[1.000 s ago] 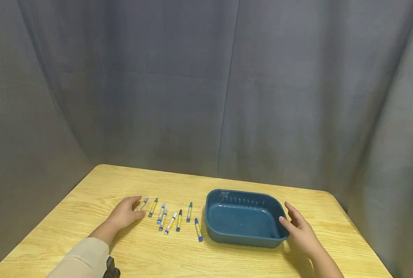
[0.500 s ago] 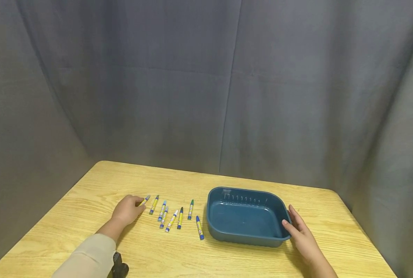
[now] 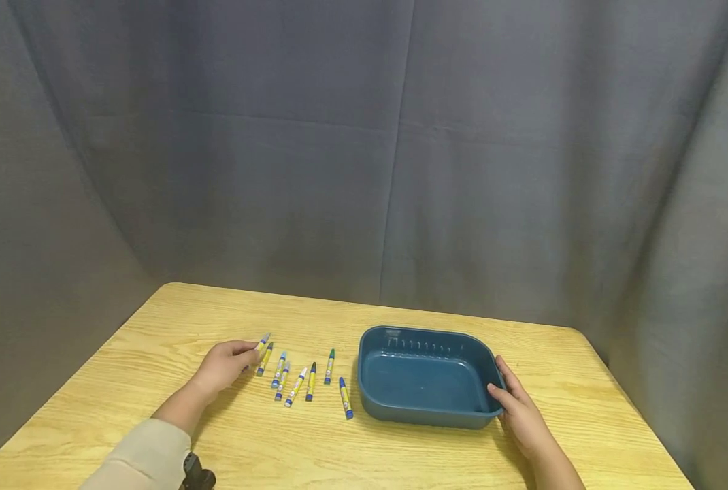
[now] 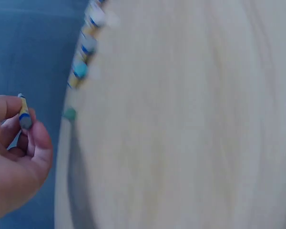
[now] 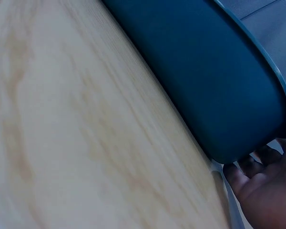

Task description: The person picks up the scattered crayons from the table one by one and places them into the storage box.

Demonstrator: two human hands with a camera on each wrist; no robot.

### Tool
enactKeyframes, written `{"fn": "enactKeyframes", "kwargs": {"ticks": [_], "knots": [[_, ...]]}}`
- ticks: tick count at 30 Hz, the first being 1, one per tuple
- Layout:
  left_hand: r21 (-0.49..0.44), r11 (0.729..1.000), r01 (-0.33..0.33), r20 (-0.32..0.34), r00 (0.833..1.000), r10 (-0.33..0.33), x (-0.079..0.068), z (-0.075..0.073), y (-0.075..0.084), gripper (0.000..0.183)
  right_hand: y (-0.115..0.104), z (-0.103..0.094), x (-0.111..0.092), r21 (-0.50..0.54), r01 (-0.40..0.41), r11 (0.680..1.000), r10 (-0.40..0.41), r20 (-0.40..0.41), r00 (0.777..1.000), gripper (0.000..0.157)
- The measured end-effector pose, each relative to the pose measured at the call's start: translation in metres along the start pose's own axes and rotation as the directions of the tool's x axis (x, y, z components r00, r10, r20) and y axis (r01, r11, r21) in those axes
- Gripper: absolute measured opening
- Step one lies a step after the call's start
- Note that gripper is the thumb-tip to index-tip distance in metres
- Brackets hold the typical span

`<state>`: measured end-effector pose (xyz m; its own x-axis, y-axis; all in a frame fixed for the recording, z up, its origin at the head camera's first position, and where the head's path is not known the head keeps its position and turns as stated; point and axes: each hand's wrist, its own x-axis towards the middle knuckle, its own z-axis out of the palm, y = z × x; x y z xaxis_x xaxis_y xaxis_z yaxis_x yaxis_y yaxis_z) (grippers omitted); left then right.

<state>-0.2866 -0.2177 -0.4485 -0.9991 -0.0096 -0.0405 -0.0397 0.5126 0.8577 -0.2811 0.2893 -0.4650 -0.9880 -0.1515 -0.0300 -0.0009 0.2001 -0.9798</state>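
Left hand (image 3: 224,364) pinching a crayon (image 4: 24,109), right hand (image 3: 524,416) gripping a blue bin (image 3: 425,416), seven loose crayons (image 3: 295,387) on a wooden tabletop (image 3: 315,452)

- A yellowish wooden table (image 3: 401,456) with streaky grain and rounded far corners, filling the lower part of the head view.
- A grey cloth curtain (image 3: 278,170) behind the table and along both sides, hanging in soft folds, with a thin upright line near the middle.

The left hand (image 3: 224,365) pinches with thumb and fingers, forearm (image 3: 182,410) slanting inward; the right hand (image 3: 521,413) grips, thumb parted from fingers that seem curled, though partly hidden.
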Motion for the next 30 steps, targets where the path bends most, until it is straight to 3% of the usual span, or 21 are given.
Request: {"fn": "enactKeyframes", "kwargs": {"ticks": [5,10,17,21,30], "knots": [[-0.152,0.988,-0.006,0.068,0.998,0.017,-0.001,0.014,0.027,0.044,0.000,0.000,0.000,0.034,-0.006,0.999,0.006,-0.006,1.000,0.069],[-0.262,0.965,-0.011,0.129,0.991,0.046,0.004,0.038,0.057,0.042,0.001,0.003,0.000,0.051,0.013,0.999,-0.013,0.013,1.000,0.071],[-0.423,0.906,0.022,0.224,0.971,0.081,0.015,0.081,0.095,0.040,0.002,0.012,0.001,0.037,0.008,0.999,-0.007,-0.006,1.000,0.069],[-0.459,0.887,0.045,0.279,0.956,0.095,0.019,0.105,0.113,0.040,0.002,0.016,0.001,0.054,0.018,0.998,-0.017,-0.009,1.000,0.069],[-0.464,0.880,0.106,0.377,0.922,0.088,0.023,0.156,0.144,0.042,-0.001,0.021,0.000,0.058,0.016,0.998,-0.015,-0.011,1.000,0.069]]}}
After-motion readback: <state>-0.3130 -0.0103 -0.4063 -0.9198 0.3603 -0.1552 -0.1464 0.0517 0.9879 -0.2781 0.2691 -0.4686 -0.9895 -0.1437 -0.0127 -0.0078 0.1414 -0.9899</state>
